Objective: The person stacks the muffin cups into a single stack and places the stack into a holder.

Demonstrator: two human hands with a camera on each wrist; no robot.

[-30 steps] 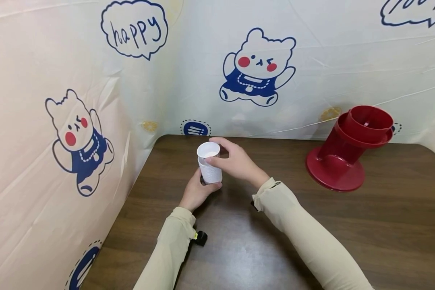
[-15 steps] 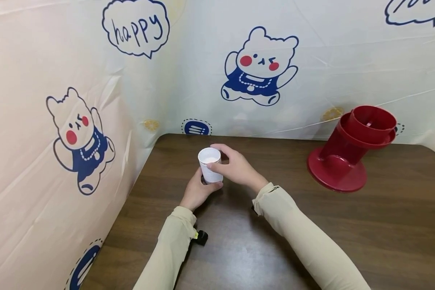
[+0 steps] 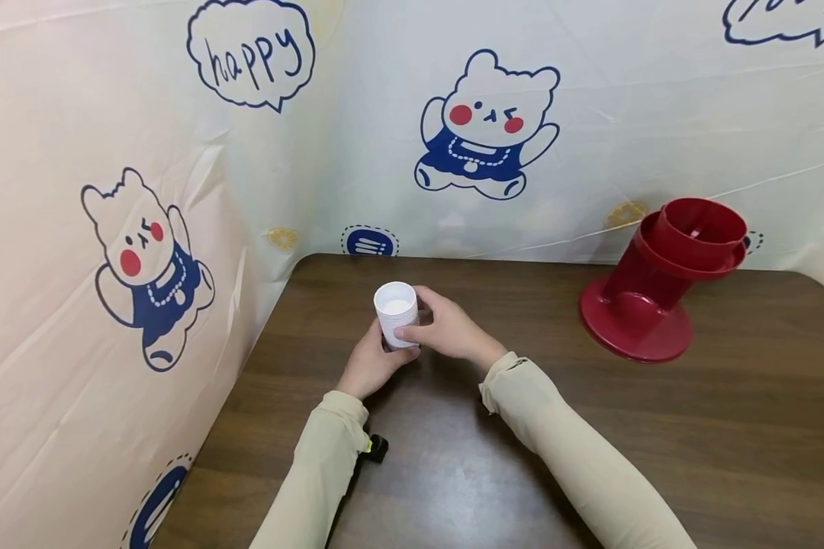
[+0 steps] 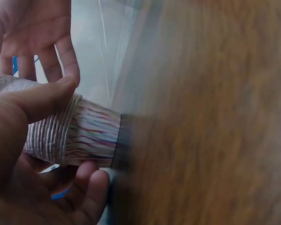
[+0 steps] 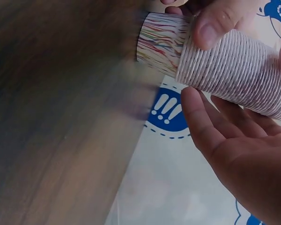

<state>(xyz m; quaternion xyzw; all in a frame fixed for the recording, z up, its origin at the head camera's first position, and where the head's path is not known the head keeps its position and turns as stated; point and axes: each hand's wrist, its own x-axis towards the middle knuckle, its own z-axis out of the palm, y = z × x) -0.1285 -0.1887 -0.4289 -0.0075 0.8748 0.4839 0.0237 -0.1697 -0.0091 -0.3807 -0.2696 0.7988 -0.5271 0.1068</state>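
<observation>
A stack of nested white paper cups (image 3: pixel 388 323) stands mouth up over the far left part of the table. My left hand (image 3: pixel 371 364) grips it low down, thumb across the near side. Higher up, my right hand (image 3: pixel 449 326) holds the stack from the right, with its thumb in front and its other fingers mostly hidden behind. In the left wrist view, the lowest cup's side (image 4: pixel 94 133) shows coloured wavy streaks below the packed rims. The right wrist view shows the long row of rims (image 5: pixel 239 65) between both hands, my right fingers (image 5: pixel 199 115) curving along it.
A dark red plastic stand (image 3: pixel 642 297) with a round base and an angled tube topped by an open cup-shaped part sits at the back right. Printed cloth (image 3: pixel 357 137) hangs behind and left of the brown wooden table (image 3: pixel 453 473).
The cup my right hand held above the stack has gone down into it, and the gap between them has closed. My right hand has slid lower; my left stays in place.
</observation>
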